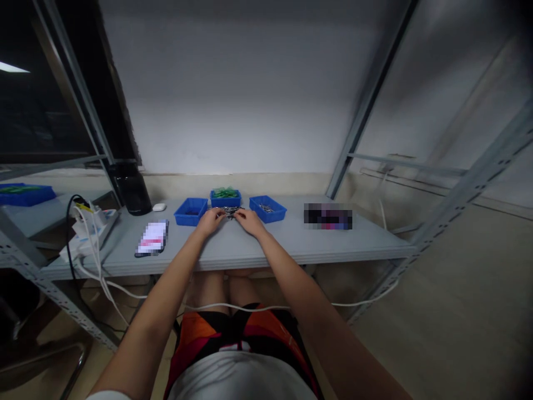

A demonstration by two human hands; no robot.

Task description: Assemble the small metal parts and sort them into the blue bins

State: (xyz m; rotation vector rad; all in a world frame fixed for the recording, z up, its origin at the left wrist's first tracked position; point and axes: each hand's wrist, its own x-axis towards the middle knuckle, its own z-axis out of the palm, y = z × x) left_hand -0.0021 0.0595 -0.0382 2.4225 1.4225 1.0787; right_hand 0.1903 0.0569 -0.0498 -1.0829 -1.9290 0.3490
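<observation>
A small heap of dark, shiny metal pieces point(229, 211) lies on the grey shelf table point(233, 244), right in front of me. My left hand point(211, 221) is at the heap's left side, fingers bent and pressed together at the tips. From the right, my right hand point(251, 221) reaches the same heap with its fingertips pinched. Whatever sits between the fingers is too small to make out. Close by are a left blue bin point(186, 220) with a few dark bits, a back blue bin point(226, 202) of green pieces, and a right blue bin point(275, 216) holding metal pieces.
Left of the bins are a phone point(152, 238), a white earbud case point(159, 207), a black jar-like container point(132, 189) and a power strip point(89, 233) with cables. A blurred-out item point(328, 216) lies to the right. Metal posts frame both ends; a white cable point(233, 306) hangs below.
</observation>
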